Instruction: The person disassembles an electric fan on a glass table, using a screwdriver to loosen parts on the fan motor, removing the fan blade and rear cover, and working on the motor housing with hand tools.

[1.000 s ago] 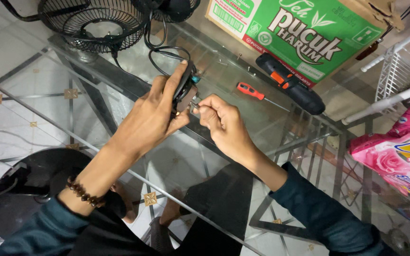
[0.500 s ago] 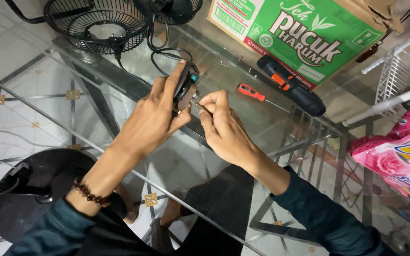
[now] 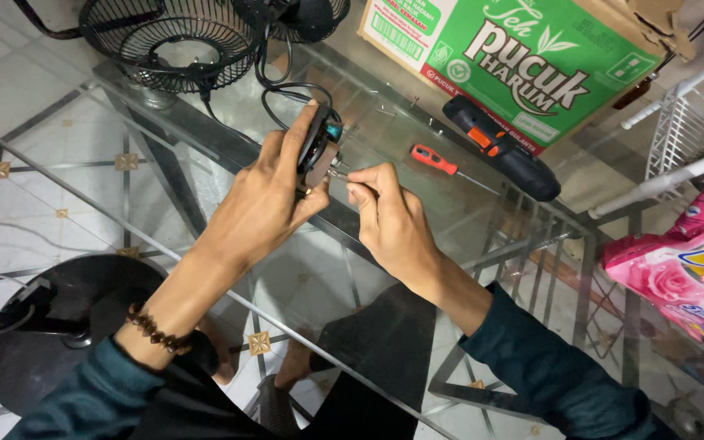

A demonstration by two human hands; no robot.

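The left hand (image 3: 266,195) grips a small black switch unit (image 3: 318,149) above the glass table (image 3: 59,155); the right hand (image 3: 389,220) pinches a thin tool at its edge. Since the earlier frame both hands have barely shifted; grips unchanged.

Table (image 3: 466,204) glossy glass; fan guard (image 3: 169,41) probably metal wire.

Home, prob. living area: tiled floor (image 3: 26,122), glass table (image 3: 417,147), fan grille (image 3: 177,41), pink detergent bag (image 3: 686,269).

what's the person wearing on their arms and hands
Both hands, left hand and right hand, are bare, with no gloves or visible rings. Dark teal long sleeves are pushed up the forearms. A brown beaded bracelet circles the left wrist.
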